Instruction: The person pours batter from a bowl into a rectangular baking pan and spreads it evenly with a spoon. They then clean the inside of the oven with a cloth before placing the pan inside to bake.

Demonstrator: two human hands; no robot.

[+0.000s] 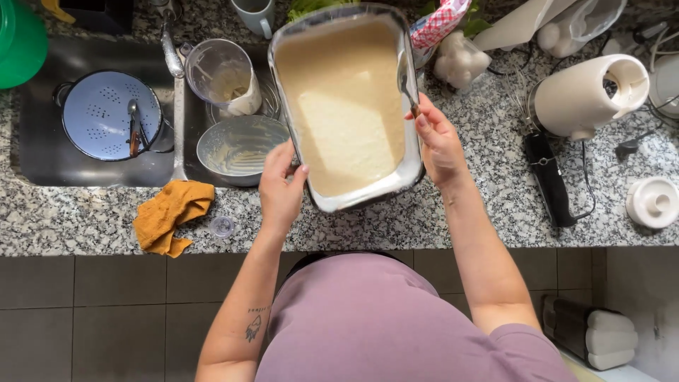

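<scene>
We hold a metal pan (417,152) of pale batter (343,106) over the speckled granite table (71,219), near its front edge. Our left hand (281,187) has its grip pressed on the pan's left rim, thumb on the inside wall. Our right hand (440,145) steadies the right rim and pinches a spoon (406,78), whose bowl lies against the inner right wall above the batter.

At the far edge, just right of the pan, a red-and-white checked package (438,22) stands partly hidden by the pan's corner. Beside it lie a white lumpy bag (460,60) and a clear bag of pale round things (569,28); any labels are too small to tell.

To the left, the sink (42,163) holds a blue colander (99,113) with a utensil in it, a smeared steel bowl (237,145) and a clear jug (219,74). An orange cloth (170,212) lies crumpled on the table near the sink, with a small clear lid (222,226) just beside it. A green bowl (18,39) sits far left.

To the right, a white mixer (587,95) lies on its side with a black handle (548,177) and cord near it, and a white round part (652,201) well apart at the right edge.
</scene>
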